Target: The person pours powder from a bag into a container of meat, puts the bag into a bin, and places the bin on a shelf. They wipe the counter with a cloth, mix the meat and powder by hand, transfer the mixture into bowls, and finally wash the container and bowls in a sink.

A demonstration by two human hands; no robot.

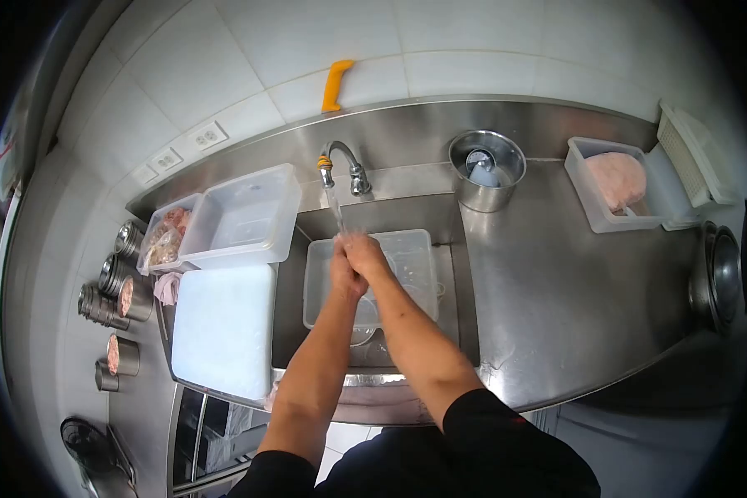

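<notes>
Your left hand (344,270) and right hand (365,253) are pressed together over the sink (452,249), directly under the water stream (337,214) from the faucet (340,162). Neither grip holds an object; each hand closes against the other, fingers wrapped. Below them, a clear plastic container (411,257) sits in the sink basin.

Surroundings on the counter (556,299): to your left, a white cutting board (224,328), an empty clear tub (245,216) and, behind it, a tub of raw meat (166,236). To your right, a steel pot (487,170) and a container with pink dough-like contents (614,183).

Your forearms block the near part of the basin; a glass item there appears to be a bowl, but it is hard to make out. The canisters (112,290) at far left are distorted by the lens.
</notes>
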